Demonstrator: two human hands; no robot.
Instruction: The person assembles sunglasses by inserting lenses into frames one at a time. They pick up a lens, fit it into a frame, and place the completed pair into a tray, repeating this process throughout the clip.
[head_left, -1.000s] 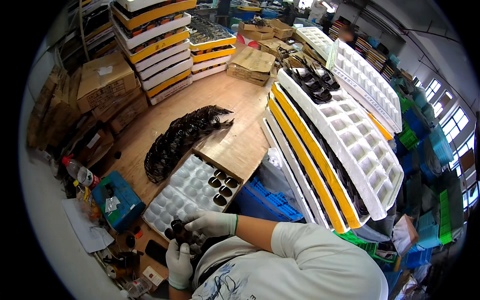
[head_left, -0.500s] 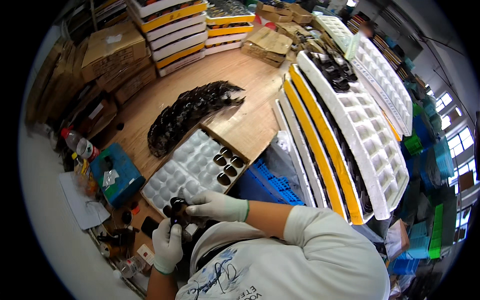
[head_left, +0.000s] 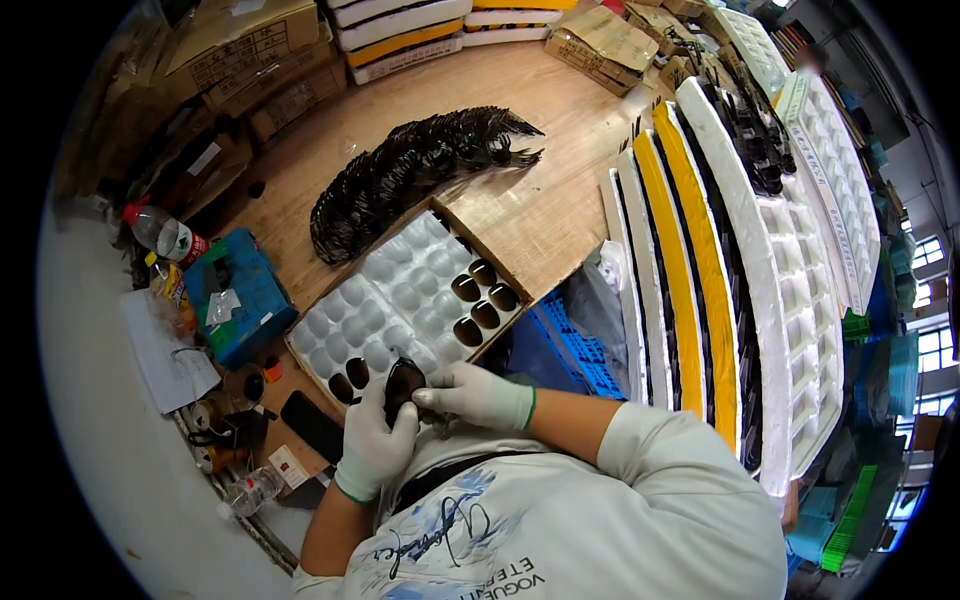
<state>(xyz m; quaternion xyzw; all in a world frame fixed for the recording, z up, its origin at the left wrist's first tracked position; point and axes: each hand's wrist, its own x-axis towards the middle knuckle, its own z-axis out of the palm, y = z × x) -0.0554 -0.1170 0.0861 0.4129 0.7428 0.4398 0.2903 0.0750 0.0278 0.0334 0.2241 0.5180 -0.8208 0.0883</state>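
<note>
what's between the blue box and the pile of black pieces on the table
In the head view, the white moulded tray in its shallow box lies between the blue box and the pile of black pieces.

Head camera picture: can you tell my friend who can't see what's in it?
Two white-gloved hands, left and right, hold a small dark oval piece over a white tray with cups, a few filled. A pile of black pieces lies on the wooden table.

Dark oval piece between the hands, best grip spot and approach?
Pinch the dark oval piece by its narrow rim, coming from above. It stands over the white tray, left hand cupping below, right hand at its side; only the rim is free.
</note>
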